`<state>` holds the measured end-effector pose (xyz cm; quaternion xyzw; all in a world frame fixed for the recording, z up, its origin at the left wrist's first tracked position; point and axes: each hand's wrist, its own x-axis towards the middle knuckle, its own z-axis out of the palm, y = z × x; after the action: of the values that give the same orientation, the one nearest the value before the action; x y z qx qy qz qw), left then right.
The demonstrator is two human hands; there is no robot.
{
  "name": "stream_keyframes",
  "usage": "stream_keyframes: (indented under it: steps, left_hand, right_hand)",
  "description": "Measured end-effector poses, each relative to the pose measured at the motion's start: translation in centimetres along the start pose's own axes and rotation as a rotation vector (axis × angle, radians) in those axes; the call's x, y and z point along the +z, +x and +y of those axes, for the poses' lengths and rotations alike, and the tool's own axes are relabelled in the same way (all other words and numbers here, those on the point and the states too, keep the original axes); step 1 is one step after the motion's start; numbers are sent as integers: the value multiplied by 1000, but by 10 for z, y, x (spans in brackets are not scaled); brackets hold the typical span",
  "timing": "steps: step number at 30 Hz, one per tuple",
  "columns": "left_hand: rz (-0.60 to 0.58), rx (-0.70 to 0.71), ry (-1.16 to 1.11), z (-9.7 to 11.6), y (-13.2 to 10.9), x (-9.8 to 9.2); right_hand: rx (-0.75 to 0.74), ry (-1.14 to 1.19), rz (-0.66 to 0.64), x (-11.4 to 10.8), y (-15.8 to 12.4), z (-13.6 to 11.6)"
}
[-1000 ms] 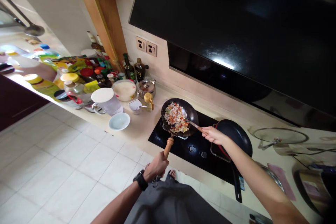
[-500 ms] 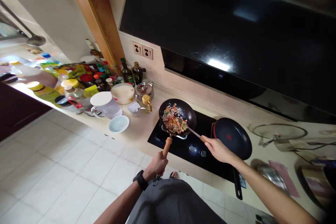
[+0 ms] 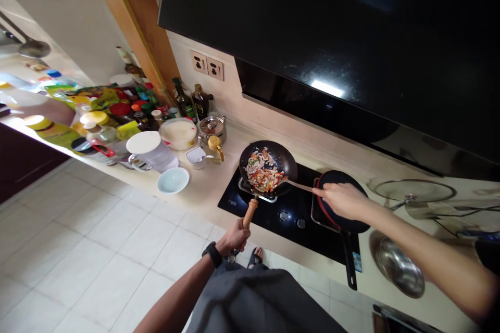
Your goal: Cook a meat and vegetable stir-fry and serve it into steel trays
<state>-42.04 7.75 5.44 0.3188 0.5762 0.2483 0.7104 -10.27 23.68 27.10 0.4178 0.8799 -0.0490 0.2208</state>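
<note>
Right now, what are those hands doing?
Left hand gripping wooden handle of round black wok, holding chopped colourful food. Right hand on slim metal spatula in the food. Round black frying pan below that hand.

Cream floor tiles (image 3: 78, 270) from 6 to 9 o'clock; glossy black range hood (image 3: 312, 36) across 12 to 2, bright glare (image 3: 327, 88) on it; wood-clad pillar (image 3: 133, 31) at 11; beige wall (image 3: 234, 109) with twin sockets (image 3: 207, 66); dark cabinet (image 3: 23, 166) at 9.

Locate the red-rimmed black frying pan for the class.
In the head view, the red-rimmed black frying pan sits on the right side of the black glass hob, just right of the wok and directly beneath the person's right hand.
</note>
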Motion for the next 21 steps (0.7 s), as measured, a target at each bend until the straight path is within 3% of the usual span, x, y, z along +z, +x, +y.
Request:
stream_keyframes:
  steps: [3, 6, 11, 13, 16, 19, 21]
  left_hand:
    - [-14, -3, -8, -3, 4, 3]
    - [-6, 20, -23, -7, 7, 6]
    - [18, 43, -56, -13, 13, 8]
    - [18, 49, -75, -14, 14, 10]
    - [2, 53, -99, -13, 14, 13]
    - [13, 45, -101, -10, 12, 15]
    - [23, 35, -78, -9, 10, 16]
  right_hand:
    - [126, 8, -24, 37, 21, -33]
    - [230, 42, -20, 51, 27, -35]
    - [124, 144, 81, 8, -18, 14]
    - [47, 185, 61, -9, -33, 15]
    - [-6, 194, -40, -7, -28, -23]
    - [77, 124, -86, 21, 1, -77]
    - [177, 84, -94, 42, 16, -96]
